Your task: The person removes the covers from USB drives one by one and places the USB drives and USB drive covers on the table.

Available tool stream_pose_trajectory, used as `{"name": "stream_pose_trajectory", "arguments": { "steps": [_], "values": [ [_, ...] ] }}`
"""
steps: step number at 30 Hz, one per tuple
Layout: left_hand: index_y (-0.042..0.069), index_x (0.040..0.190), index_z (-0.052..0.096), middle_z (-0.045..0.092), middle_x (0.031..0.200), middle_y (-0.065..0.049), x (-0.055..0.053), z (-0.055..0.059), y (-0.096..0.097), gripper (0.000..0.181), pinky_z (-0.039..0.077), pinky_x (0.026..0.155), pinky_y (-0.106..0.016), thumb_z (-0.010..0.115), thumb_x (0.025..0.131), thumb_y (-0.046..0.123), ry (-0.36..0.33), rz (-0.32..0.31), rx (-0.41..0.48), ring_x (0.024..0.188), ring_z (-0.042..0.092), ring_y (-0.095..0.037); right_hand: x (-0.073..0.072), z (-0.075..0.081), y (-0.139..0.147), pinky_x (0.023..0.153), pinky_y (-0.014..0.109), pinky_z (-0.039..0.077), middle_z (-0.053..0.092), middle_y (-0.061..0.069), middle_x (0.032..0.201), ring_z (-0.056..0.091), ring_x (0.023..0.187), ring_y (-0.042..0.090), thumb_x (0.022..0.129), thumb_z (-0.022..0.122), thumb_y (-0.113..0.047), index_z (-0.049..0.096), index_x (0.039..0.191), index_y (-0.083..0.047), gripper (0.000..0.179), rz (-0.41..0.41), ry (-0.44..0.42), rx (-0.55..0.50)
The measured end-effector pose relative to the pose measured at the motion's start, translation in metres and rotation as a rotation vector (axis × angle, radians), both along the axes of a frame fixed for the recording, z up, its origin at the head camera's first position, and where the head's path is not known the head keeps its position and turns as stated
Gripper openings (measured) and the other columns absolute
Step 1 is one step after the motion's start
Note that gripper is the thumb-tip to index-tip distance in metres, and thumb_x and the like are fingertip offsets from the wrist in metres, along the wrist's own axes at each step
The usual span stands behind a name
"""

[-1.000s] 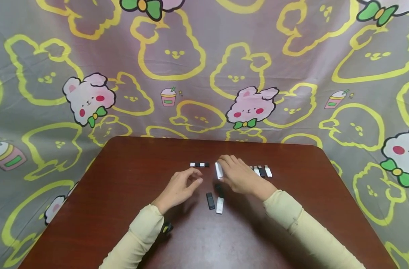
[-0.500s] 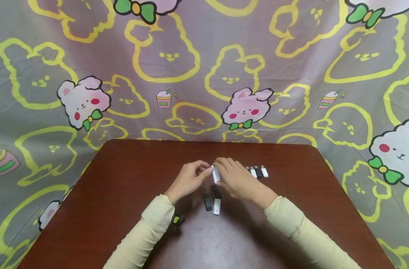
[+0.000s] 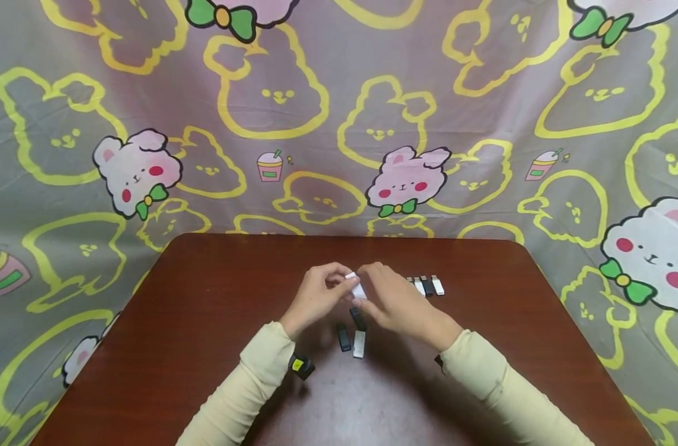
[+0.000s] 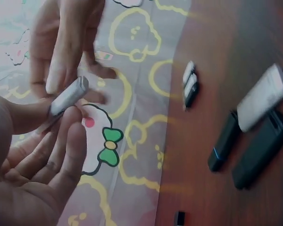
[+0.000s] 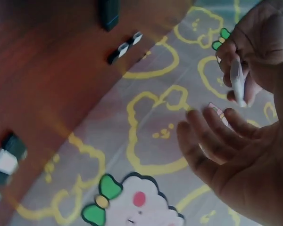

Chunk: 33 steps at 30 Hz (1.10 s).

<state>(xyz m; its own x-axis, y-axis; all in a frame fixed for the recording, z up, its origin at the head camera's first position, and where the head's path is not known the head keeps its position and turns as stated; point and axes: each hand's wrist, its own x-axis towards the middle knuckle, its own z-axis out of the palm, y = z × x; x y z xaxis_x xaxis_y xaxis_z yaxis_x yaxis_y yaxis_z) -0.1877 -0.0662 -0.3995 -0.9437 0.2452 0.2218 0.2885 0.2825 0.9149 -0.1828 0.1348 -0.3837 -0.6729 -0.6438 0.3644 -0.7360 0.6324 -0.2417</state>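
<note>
A white USB stick (image 3: 356, 286) is pinched between the thumb and fingers of my left hand (image 3: 319, 294), raised above the table. My right hand (image 3: 400, 303) is close beside it on the right. In the right wrist view, my right hand's fingers (image 5: 203, 136) are spread and relaxed, apart from the stick (image 5: 237, 82). In the left wrist view, the stick (image 4: 68, 99) sticks out past the left thumb. Below the hands lie a black USB stick (image 3: 358, 319), another black stick (image 3: 344, 338) and a silver-white stick (image 3: 359, 344).
Right of the right hand, several black and white USB sticks (image 3: 427, 286) stand in a row, partly covered by that hand. Small black and white pieces (image 4: 190, 84) lie in a line on the brown table (image 3: 233, 272). A patterned cloth (image 3: 305, 74) hangs behind.
My left hand has moved right to the white stick and now pinches it. My right hand, which held the stick earlier, has let go and stays close by.
</note>
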Motion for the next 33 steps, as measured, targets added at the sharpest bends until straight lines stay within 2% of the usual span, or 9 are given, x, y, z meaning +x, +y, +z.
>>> {"name": "stream_pose_trajectory", "arguments": {
  "steps": [4, 7, 12, 18, 22, 25, 27, 29, 33],
  "values": [
    [0.007, 0.1, 0.071, 0.077, 0.092, -0.012, 0.002, 0.003, 0.002, 0.013, 0.061, 0.073, -0.04, 0.072, 0.095, 0.019, -0.015, -0.042, 0.057, 0.078, 0.074, -0.014, -0.003, 0.002, 0.003, 0.068, 0.027, 0.055, 0.071, 0.002, 0.097, 0.064, 0.078, 0.011, 0.099, 0.067, -0.029, 0.057, 0.119, -0.012, 0.028, 0.026, -0.302, -0.169],
    [0.006, 0.101, 0.07, 0.075, 0.094, -0.013, 0.004, 0.004, 0.004, 0.016, 0.062, 0.074, -0.039, 0.072, 0.095, 0.021, -0.047, -0.089, 0.061, 0.081, 0.075, -0.022, -0.005, 0.003, 0.005, 0.06, 0.024, 0.051, 0.072, 0.004, 0.086, 0.058, 0.066, 0.009, 0.101, 0.064, -0.023, 0.06, 0.113, -0.013, 0.017, 0.069, -0.437, -0.239],
    [0.005, 0.098, 0.07, 0.073, 0.088, -0.014, 0.006, 0.005, 0.004, 0.02, 0.062, 0.072, -0.039, 0.075, 0.093, 0.023, -0.072, -0.115, 0.03, 0.077, 0.074, -0.026, -0.006, 0.005, 0.009, 0.063, 0.023, 0.051, 0.074, 0.005, 0.087, 0.058, 0.069, 0.007, 0.1, 0.064, -0.017, 0.065, 0.106, -0.016, 0.007, 0.121, -0.468, -0.251],
    [0.005, 0.094, 0.07, 0.07, 0.079, -0.013, 0.007, 0.007, 0.002, 0.013, 0.06, 0.065, -0.038, 0.072, 0.095, 0.017, -0.048, -0.148, 0.001, 0.065, 0.067, -0.016, -0.005, 0.004, 0.01, 0.067, 0.023, 0.05, 0.075, -0.002, 0.092, 0.057, 0.074, 0.007, 0.102, 0.062, -0.022, 0.069, 0.106, -0.019, 0.008, 0.174, -0.469, -0.256],
    [0.005, 0.091, 0.07, 0.067, 0.073, -0.014, 0.008, 0.008, 0.002, 0.01, 0.055, 0.059, -0.029, 0.071, 0.095, 0.013, -0.043, -0.155, 0.016, 0.062, 0.062, -0.014, -0.004, 0.006, 0.01, 0.06, 0.022, 0.045, 0.067, -0.005, 0.08, 0.05, 0.065, 0.006, 0.102, 0.062, -0.022, 0.07, 0.106, -0.019, 0.01, 0.188, -0.48, -0.263],
    [0.004, 0.092, 0.07, 0.068, 0.075, -0.017, 0.007, 0.008, 0.0, 0.011, 0.056, 0.059, -0.032, 0.07, 0.095, 0.014, -0.044, -0.174, 0.014, 0.061, 0.062, -0.012, -0.005, 0.008, 0.012, 0.059, 0.022, 0.043, 0.056, -0.005, 0.074, 0.046, 0.062, 0.005, 0.102, 0.062, -0.021, 0.07, 0.109, -0.02, 0.011, 0.196, -0.51, -0.248],
    [0.002, 0.094, 0.07, 0.068, 0.077, -0.02, 0.004, 0.009, -0.004, 0.011, 0.058, 0.061, -0.035, 0.069, 0.096, 0.013, -0.039, -0.166, 0.032, 0.062, 0.063, -0.011, -0.005, 0.008, 0.015, 0.056, 0.022, 0.041, 0.05, -0.004, 0.071, 0.041, 0.057, 0.005, 0.103, 0.061, -0.021, 0.069, 0.121, -0.02, 0.021, 0.198, -0.546, -0.228],
    [0.0, 0.095, 0.071, 0.068, 0.079, -0.023, 0.001, 0.01, -0.012, 0.011, 0.06, 0.063, -0.039, 0.068, 0.096, 0.01, -0.038, -0.143, 0.051, 0.062, 0.065, -0.012, -0.006, 0.008, 0.019, 0.058, 0.023, 0.044, 0.056, -0.004, 0.079, 0.04, 0.057, 0.005, 0.104, 0.058, -0.02, 0.064, 0.135, -0.02, 0.032, 0.2, -0.583, -0.201],
    [0.0, 0.1, 0.073, 0.07, 0.083, -0.024, -0.004, 0.01, -0.026, 0.012, 0.062, 0.069, -0.044, 0.068, 0.096, 0.01, -0.054, -0.12, 0.057, 0.065, 0.068, -0.014, -0.007, 0.008, 0.026, 0.077, 0.026, 0.052, 0.072, 0.002, 0.112, 0.057, 0.077, 0.005, 0.105, 0.057, -0.025, 0.055, 0.146, -0.017, 0.042, 0.169, -0.586, -0.168]
  ]
}}
